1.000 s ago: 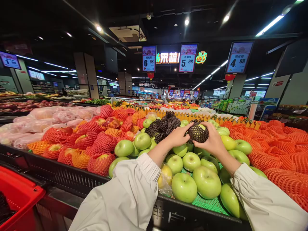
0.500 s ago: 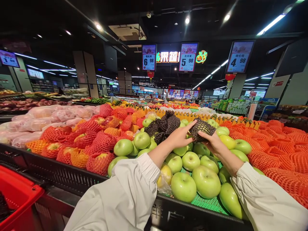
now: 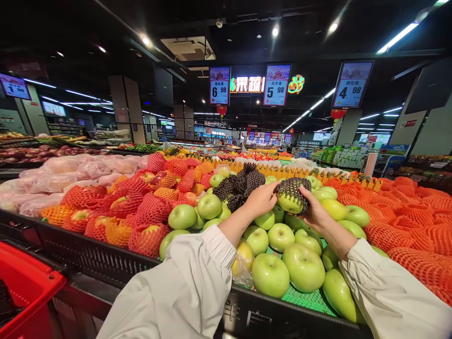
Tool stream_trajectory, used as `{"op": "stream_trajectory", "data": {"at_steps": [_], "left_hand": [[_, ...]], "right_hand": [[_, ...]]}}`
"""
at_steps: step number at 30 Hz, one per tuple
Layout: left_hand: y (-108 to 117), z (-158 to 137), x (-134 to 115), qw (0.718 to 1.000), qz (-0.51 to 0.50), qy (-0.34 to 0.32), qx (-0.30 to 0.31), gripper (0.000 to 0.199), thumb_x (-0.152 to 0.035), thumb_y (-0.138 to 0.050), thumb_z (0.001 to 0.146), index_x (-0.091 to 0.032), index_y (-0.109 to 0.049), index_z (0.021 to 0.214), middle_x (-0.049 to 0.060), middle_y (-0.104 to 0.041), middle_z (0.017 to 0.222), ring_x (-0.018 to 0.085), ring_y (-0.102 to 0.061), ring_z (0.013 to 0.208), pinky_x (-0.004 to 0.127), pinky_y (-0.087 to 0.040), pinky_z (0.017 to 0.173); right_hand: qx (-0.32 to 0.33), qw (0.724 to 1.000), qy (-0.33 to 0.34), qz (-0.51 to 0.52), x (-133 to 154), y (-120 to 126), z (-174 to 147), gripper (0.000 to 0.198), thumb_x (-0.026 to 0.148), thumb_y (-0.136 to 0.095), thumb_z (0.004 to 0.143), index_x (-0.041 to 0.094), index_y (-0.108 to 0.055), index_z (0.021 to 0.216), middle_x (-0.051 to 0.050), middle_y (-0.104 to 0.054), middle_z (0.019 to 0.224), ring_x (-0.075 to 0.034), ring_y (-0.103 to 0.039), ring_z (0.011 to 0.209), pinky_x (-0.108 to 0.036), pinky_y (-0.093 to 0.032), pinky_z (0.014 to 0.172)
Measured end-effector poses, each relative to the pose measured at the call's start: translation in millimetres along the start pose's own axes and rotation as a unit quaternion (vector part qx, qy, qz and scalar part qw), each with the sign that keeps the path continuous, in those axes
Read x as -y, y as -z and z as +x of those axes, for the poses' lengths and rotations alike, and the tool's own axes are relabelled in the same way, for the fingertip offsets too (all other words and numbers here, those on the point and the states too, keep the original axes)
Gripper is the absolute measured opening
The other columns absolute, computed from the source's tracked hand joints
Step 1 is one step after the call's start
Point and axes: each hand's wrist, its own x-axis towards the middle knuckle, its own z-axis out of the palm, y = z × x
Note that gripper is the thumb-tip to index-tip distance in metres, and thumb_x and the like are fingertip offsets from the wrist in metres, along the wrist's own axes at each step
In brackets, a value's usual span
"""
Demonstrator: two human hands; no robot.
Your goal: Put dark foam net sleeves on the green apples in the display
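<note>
Between my two hands is a green apple (image 3: 290, 204) partly covered by a black foam net (image 3: 295, 187). My left hand (image 3: 262, 200) is closed at its left side, fingers pinching the net's edge or the apple; which of them, I cannot tell. My right hand (image 3: 313, 209) wraps round the right side, thumb over the net. The apple's bare green end shows below the net, facing me. Beneath and around my hands lie many loose green apples (image 3: 304, 267) on a green mat (image 3: 306, 299). Behind my left hand sits a pile of black foam nets (image 3: 240, 184).
Apples in red and yellow nets (image 3: 151, 212) fill the left side, with pale wrapped fruit (image 3: 63, 165) beyond. Orange-netted fruit (image 3: 416, 230) lies on the right. A black crate edge (image 3: 95, 256) runs along the front. A red basket (image 3: 28, 282) stands at lower left.
The netted apple has turned, so its bare green end now shows. My left hand's fingers, stretched out before, have closed at the apple's left side.
</note>
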Motion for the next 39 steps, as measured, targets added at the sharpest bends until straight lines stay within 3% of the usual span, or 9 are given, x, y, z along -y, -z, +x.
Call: {"op": "stream_trajectory", "data": {"at_steps": [3,10,17,23,26,29,32,36,39], "left_hand": [[3.3,-1.2,-1.8,0.998,0.039,0.04,0.006,0.042,-0.02,-0.044,0.093,-0.016,-0.058,0.133,0.011,-0.068,0.125,0.029,-0.065,0.113,0.041,-0.052,0.096],[8.6,-4.0,-10.1,0.994,0.066,0.086,0.018,0.03,-0.035,-0.047,0.096,-0.021,-0.071,0.108,0.007,-0.074,0.096,0.026,-0.07,0.091,0.033,-0.052,0.074],[10.9,-3.7,-12.0,0.996,0.01,0.065,-0.058,0.033,-0.033,-0.051,0.097,-0.026,-0.075,0.119,0.003,-0.077,0.102,0.019,-0.07,0.089,0.028,-0.05,0.079],[4.9,-3.1,-10.7,0.998,0.002,0.019,0.063,0.03,-0.033,-0.057,0.094,-0.023,-0.074,0.117,0.002,-0.076,0.1,0.02,-0.07,0.09,0.029,-0.049,0.076],[4.7,-3.0,-10.7,0.999,-0.024,0.042,0.018,0.037,-0.028,-0.058,0.09,-0.02,-0.062,0.126,0.001,-0.075,0.096,0.019,-0.068,0.085,0.029,-0.048,0.072],[6.6,-3.3,-8.9,0.995,-0.065,0.064,-0.029,0.054,-0.024,-0.062,0.084,-0.018,-0.048,0.135,0.001,-0.071,0.107,0.016,-0.066,0.078,0.029,-0.048,0.07],[7.6,-3.6,-6.6,0.995,-0.045,0.064,-0.054,0.055,-0.024,-0.06,0.084,-0.022,-0.048,0.138,0.002,-0.069,0.115,0.015,-0.066,0.079,0.03,-0.049,0.076],[8.5,-2.8,-7.0,0.995,0.023,0.09,-0.044,0.024,-0.028,-0.052,0.09,-0.022,-0.069,0.105,0.003,-0.073,0.103,0.022,-0.067,0.091,0.031,-0.047,0.074],[10.7,-2.6,-10.6,0.992,0.042,0.117,-0.027,0.021,-0.031,-0.052,0.09,-0.021,-0.071,0.087,0.004,-0.073,0.089,0.023,-0.067,0.085,0.029,-0.043,0.066]], "right_hand": [[-0.004,0.999,-0.039,0.035,-2.6,-0.6,0.7,0.058,0.054,-0.081,0.067,0.021,-0.061,0.111,-0.01,-0.072,0.11,-0.031,-0.071,0.094,-0.041,-0.064,0.062],[-0.113,0.989,0.029,0.087,-1.0,-0.7,5.4,0.049,0.041,-0.084,0.062,0.023,-0.065,0.104,-0.002,-0.073,0.101,-0.025,-0.071,0.087,-0.033,-0.064,0.061],[-0.174,0.975,0.054,0.124,2.9,0.4,6.3,0.042,0.038,-0.083,0.063,0.025,-0.067,0.1,0.002,-0.072,0.096,-0.017,-0.067,0.077,-0.023,-0.062,0.058],[-0.17,0.974,0.019,0.149,7.6,1.0,3.9,0.037,0.04,-0.076,0.074,0.026,-0.067,0.108,0.0,-0.072,0.109,-0.019,-0.069,0.086,-0.025,-0.063,0.062],[-0.161,0.977,0.004,0.137,6.5,3.1,4.9,0.041,0.04,-0.076,0.074,0.026,-0.067,0.111,-0.001,-0.072,0.11,-0.02,-0.069,0.088,-0.027,-0.064,0.064],[-0.149,0.983,-0.01,0.106,3.5,3.8,6.2,0.046,0.042,-0.078,0.072,0.026,-0.067,0.113,-0.002,-0.071,0.111,-0.022,-0.07,0.09,-0.028,-0.064,0.063],[-0.122,0.99,-0.01,0.065,0.9,2.0,5.7,0.052,0.045,-0.082,0.066,0.025,-0.065,0.111,-0.004,-0.071,0.111,-0.025,-0.07,0.091,-0.032,-0.064,0.06],[-0.095,0.995,0.005,0.023,0.4,-1.4,2.3,0.059,0.046,-0.085,0.06,0.024,-0.063,0.11,-0.005,-0.07,0.115,-0.027,-0.07,0.092,-0.035,-0.064,0.059],[-0.108,0.994,0.024,0.016,2.0,-2.3,0.9,0.058,0.046,-0.084,0.061,0.024,-0.062,0.11,-0.004,-0.07,0.113,-0.027,-0.07,0.093,-0.035,-0.064,0.06]]}}
